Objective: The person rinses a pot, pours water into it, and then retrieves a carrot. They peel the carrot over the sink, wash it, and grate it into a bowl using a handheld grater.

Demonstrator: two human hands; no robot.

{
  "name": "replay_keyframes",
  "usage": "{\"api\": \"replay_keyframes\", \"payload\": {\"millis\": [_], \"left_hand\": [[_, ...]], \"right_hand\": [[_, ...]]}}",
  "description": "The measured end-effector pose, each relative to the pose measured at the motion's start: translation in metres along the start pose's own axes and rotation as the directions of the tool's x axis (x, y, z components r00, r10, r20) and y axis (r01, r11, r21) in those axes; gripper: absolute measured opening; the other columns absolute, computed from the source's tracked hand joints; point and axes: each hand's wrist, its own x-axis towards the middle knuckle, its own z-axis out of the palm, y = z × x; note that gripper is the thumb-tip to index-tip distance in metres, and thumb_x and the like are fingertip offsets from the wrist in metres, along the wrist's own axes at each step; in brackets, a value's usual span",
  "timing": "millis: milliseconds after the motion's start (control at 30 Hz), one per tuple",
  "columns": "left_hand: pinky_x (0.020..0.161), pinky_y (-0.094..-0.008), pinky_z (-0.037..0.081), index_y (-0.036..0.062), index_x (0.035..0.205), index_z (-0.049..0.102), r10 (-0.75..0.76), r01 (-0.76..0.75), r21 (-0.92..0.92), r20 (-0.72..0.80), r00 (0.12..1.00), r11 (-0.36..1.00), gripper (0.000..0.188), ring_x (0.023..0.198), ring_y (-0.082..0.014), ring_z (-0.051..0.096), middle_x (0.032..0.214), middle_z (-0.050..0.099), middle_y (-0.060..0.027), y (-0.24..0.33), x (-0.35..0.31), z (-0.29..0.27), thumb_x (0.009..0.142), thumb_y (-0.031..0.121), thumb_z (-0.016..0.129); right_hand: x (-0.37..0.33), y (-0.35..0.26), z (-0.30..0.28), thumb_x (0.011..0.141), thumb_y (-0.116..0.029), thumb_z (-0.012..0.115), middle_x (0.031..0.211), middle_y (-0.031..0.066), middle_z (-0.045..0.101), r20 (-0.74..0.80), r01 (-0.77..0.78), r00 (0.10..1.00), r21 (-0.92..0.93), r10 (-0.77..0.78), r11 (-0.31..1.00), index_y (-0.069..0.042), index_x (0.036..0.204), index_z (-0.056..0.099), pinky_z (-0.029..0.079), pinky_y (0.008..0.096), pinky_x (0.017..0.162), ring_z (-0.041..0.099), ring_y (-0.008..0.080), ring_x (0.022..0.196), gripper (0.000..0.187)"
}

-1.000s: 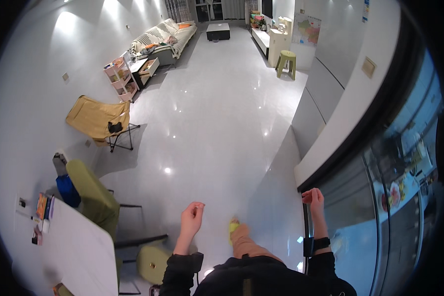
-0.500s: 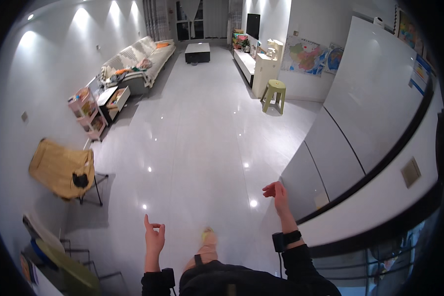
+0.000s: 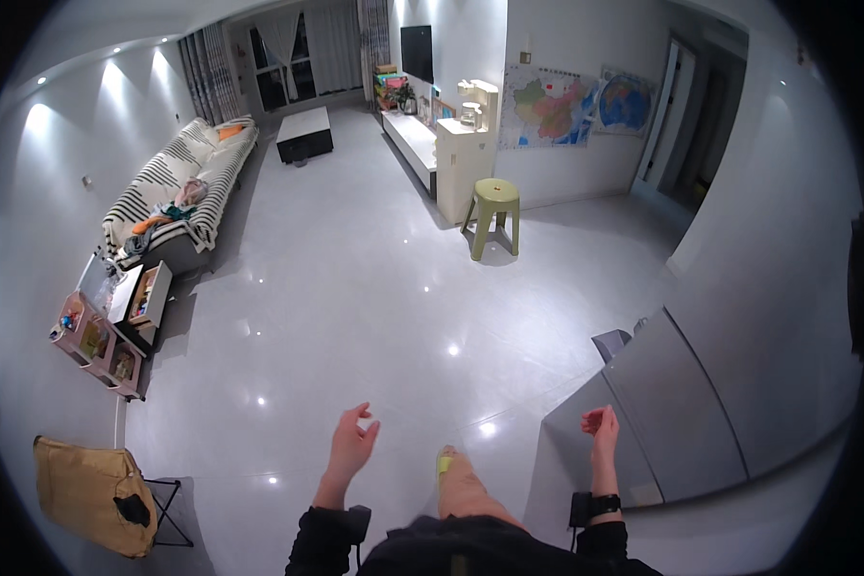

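My left hand [image 3: 352, 444] hangs over the light grey tiled floor [image 3: 346, 336], its thumb and fingers apart and loosely bent. It holds nothing. On the other side, my right hand [image 3: 600, 432] is in front of the tall glossy grey cabinet [image 3: 677, 394], with its fingers loosely curled and nothing visible in them. Black sleeves cover both forearms, and a dark box-shaped device is strapped at each wrist. Between the arms, one foot in a yellow-green slipper [image 3: 444, 464] is on the floor.
A tan folding chair [image 3: 91, 490], pink trolley [image 3: 96, 341] and open-drawer cabinet [image 3: 125, 298] line the left wall before the sofa [image 3: 178, 173]. Farther off is a low coffee table [image 3: 303, 125]. A green stool [image 3: 496, 197] stands by the white cabinet [image 3: 466, 163]. A doorway [image 3: 691, 120] opens at right.
The view has turned to the right and moved forward, so the stool and doorway show more fully. My left hand's extended finger is now bent; my right hand's fingers are more curled.
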Motion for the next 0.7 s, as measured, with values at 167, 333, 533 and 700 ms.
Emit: {"api": "replay_keyframes", "payload": {"millis": [167,333,533,700], "left_hand": [[0.066,-0.0276,0.051,0.001,0.105,0.058,-0.073,0.078,0.036,-0.112,0.991,0.996,0.025,0.08,-0.0215,0.06,0.112,0.051,-0.0147,-0.02,0.149,0.011,0.082,0.011,0.062],[0.067,-0.0278,0.052,0.0021,0.104,0.058,-0.13,0.137,0.023,-0.183,0.975,0.99,0.022,0.086,-0.022,0.059,0.115,0.05,-0.0157,-0.057,0.302,0.021,0.084,0.009,0.059],[0.067,-0.0268,0.051,0.0015,0.106,0.057,-0.104,0.103,-0.014,-0.249,0.963,0.995,0.022,0.086,-0.0204,0.059,0.112,0.052,-0.0146,-0.111,0.529,0.05,0.084,0.008,0.057],[0.065,-0.0273,0.051,0.0008,0.107,0.056,-0.204,0.195,-0.201,-0.026,0.979,0.96,0.024,0.073,-0.0173,0.062,0.102,0.058,-0.0121,-0.108,0.767,0.121,0.086,0.01,0.058]], "right_hand": [[0.177,-0.029,0.137,0.096,-0.035,0.037,0.072,0.011,0.061,-0.003,0.062,0.998,0.073,-0.062,0.995,-0.004,0.085,0.052,0.047,0.0259,0.054,0.058,0.015,0.059,0.036],[0.336,-0.066,0.312,0.096,-0.03,0.039,0.078,0.0095,0.062,0.299,0.2,0.93,0.08,-0.215,0.976,-0.004,0.092,0.051,0.049,0.0258,0.059,0.06,0.0152,0.068,0.029],[0.506,-0.065,0.47,0.097,-0.025,0.04,0.08,0.0097,0.062,0.385,0.188,0.895,0.132,-0.225,0.973,-0.002,0.096,0.05,0.048,0.0245,0.06,0.059,0.0129,0.068,0.025],[0.646,-0.062,0.56,0.096,-0.024,0.044,0.08,0.0096,0.062,0.372,0.076,0.924,0.055,-0.091,0.996,-0.003,0.097,0.05,0.046,0.0231,0.057,0.058,0.0126,0.066,0.022]]}}
